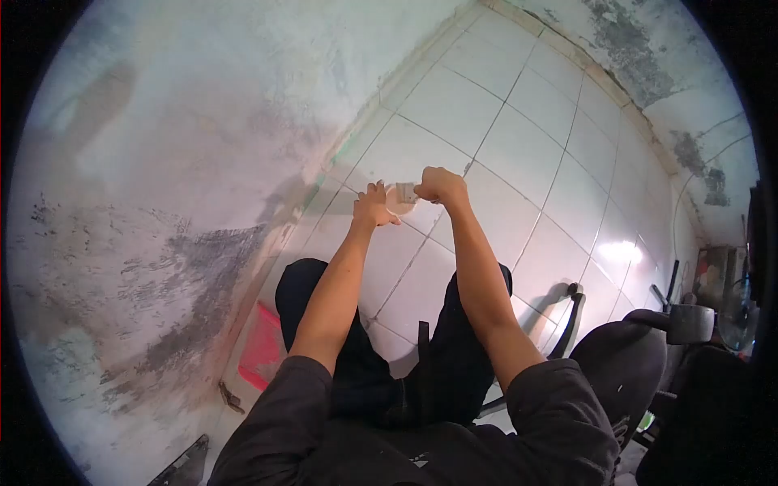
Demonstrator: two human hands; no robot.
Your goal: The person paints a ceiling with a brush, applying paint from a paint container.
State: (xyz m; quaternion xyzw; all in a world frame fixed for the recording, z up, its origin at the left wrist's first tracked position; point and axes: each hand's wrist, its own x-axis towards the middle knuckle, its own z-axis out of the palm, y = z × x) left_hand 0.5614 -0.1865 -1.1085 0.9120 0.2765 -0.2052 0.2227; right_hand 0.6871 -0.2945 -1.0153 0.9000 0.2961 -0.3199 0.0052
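My left hand [373, 205] curls around the side of a small round pale container [397, 208], fingers on its far rim and thumb at the near side. My right hand [442, 186] is closed just right of the container. From its fingers a flat, greyish, square-ended tool [406, 192], like a scraper or wide brush, reaches over the container's opening. Its handle is hidden in my fist. Both forearms stretch forward between my knees, above the white tiled floor [438, 105].
A stained, peeling wall [162, 202] rises close on my left. Near my left leg lies a pink plastic piece [262, 348]. On my right stand a black curved stand-like part [570, 320], a large black rounded object [620, 364] and a dark grey cylindrical part [691, 324].
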